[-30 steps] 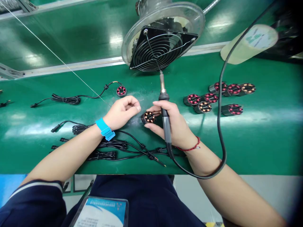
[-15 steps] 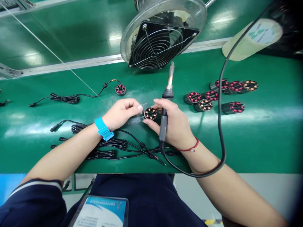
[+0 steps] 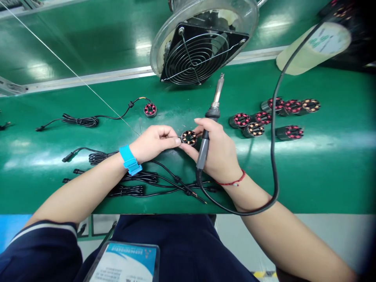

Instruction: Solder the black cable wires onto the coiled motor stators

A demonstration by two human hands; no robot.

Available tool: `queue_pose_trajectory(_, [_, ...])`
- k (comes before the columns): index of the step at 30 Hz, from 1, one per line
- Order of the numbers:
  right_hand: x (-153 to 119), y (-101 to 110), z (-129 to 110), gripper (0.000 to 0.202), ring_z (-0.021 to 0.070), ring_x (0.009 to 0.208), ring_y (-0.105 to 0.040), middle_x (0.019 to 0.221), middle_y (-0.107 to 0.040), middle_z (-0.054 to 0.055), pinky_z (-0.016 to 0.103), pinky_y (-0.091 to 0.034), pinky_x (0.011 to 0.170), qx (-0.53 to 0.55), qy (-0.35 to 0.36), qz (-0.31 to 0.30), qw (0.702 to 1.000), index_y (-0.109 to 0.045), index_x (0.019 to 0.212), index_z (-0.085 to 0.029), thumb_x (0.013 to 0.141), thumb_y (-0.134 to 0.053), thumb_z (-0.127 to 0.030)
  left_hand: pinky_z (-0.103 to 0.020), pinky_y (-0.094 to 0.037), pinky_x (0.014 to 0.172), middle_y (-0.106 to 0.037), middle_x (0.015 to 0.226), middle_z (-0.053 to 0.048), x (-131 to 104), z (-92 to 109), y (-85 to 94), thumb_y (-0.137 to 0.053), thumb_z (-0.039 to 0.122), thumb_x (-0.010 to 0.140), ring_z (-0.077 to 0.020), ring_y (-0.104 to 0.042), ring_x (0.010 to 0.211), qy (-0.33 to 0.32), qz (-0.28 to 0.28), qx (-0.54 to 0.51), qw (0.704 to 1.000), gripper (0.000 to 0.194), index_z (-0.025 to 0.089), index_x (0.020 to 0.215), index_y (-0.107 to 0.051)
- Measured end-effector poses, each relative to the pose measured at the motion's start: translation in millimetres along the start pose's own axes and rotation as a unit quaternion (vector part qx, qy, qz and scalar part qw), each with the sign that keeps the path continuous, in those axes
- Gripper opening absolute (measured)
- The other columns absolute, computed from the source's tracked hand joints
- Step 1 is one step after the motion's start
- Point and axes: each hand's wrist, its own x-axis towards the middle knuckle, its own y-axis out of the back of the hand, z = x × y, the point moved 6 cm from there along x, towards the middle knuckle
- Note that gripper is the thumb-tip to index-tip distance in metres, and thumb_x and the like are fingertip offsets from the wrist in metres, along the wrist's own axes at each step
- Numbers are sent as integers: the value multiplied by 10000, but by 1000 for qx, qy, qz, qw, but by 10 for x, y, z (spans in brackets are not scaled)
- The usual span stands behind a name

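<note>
A small round coil part (image 3: 188, 138) with copper windings is held between the thumb and fingers of my right hand (image 3: 219, 150). The same hand carries a soldering iron (image 3: 202, 150), its metal tip pointing up and away. My left hand (image 3: 154, 143), with a blue wrist strap (image 3: 130, 159), is pinched at the left edge of the coil part. Whatever is between its fingertips is too small to make out. A thin wire (image 3: 79, 78) runs from the upper left down toward my left hand.
A fan (image 3: 194, 58) hangs beyond my hands. Several coil parts (image 3: 253, 129) stand at the right, near a pale roll (image 3: 308, 51). One cabled coil (image 3: 150, 110) lies left of centre. Black cables (image 3: 147, 178) lie below my left arm. The iron's cord (image 3: 273, 137) loops over my right forearm.
The coil part has shifted slightly right and up. My left fingertips have moved right to its edge. The iron's tip has swung a little to the right.
</note>
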Motion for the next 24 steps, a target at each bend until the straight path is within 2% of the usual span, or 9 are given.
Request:
queue_pose_trajectory(3, [9, 13, 23, 539, 234, 765, -664, 889, -666, 41, 389, -569, 674, 15, -4, 4, 1000, -452, 1285, -234, 878, -601, -556, -226, -276, 546, -463, 591, 60, 0, 22, 103, -645, 297, 754, -54, -344, 537, -4, 73, -23, 997, 208, 151, 667, -526])
queue_pose_trajectory(5, [11, 10, 19, 547, 235, 768, -668, 891, -667, 42, 384, -573, 673, 20, 4, 2, 1000, -450, 1287, -233, 874, -611, -554, -226, -271, 541, -480, 610, 58, 3, 32, 128, -622, 293, 790, -54, -336, 531, -5, 97, -24, 995, 186, 149, 710, -535])
queue_pose_trajectory(9, [1, -29, 8, 557, 234, 773, -677, 915, -679, 43, 382, -577, 675, 33, 14, -18, 999, -452, 1289, -240, 876, -588, -588, -224, -303, 573, -506, 637, 41, 28, 21, 63, -601, 228, 820, -63, -383, 575, 4, 57, 39, 998, 159, 129, 703, -560])
queue_pose_trajectory(11, [-6, -48, 4, 561, 234, 785, -684, 926, -684, 47, 383, -578, 683, 51, 19, -29, 998, -458, 1291, -240, 875, -585, -595, -225, -314, 587, -499, 634, 38, 36, 17, 89, -590, 205, 826, -68, -391, 589, -5, 75, 60, 995, 177, 133, 674, -539])
queue_pose_trajectory(14, [-14, -67, -1, 569, 244, 823, -694, 950, -694, 54, 392, -577, 706, 77, 29, -45, 996, -459, 1300, -243, 869, -602, -585, -228, -328, 603, -502, 666, 39, 35, 20, 168, -567, 222, 857, -74, -396, 600, -34, 129, 61, 989, 152, 139, 733, -538])
queue_pose_trajectory(17, [-16, -79, -14, 547, 253, 838, -696, 976, -703, 58, 403, -572, 707, 83, 39, -60, 994, -454, 1303, -254, 874, -612, -554, -240, -352, 634, -535, 689, 27, 46, 5, 138, -562, 232, 864, -88, -436, 632, -42, 101, 107, 988, 145, 133, 759, -563])
queue_pose_trajectory(20, [-14, -81, -31, 531, 257, 846, -697, 989, -709, 64, 406, -570, 710, 86, 50, -69, 993, -446, 1306, -249, 880, -620, -515, -248, -343, 624, -530, 650, 23, 48, -3, 98, -549, 239, 871, -94, -430, 622, -41, 67, 156, 985, 204, 135, 695, -551])
queue_pose_trajectory(24, [-8, -91, 7, 507, 272, 917, -696, 1048, -714, 85, 425, -569, 771, 69, 53, -95, 992, -460, 1299, -234, 876, -649, -439, -239, -350, 618, -520, 659, 25, 13, 86, 173, -521, 268, 892, -86, -420, 611, -82, 107, 109, 985, 225, 141, 711, -559])
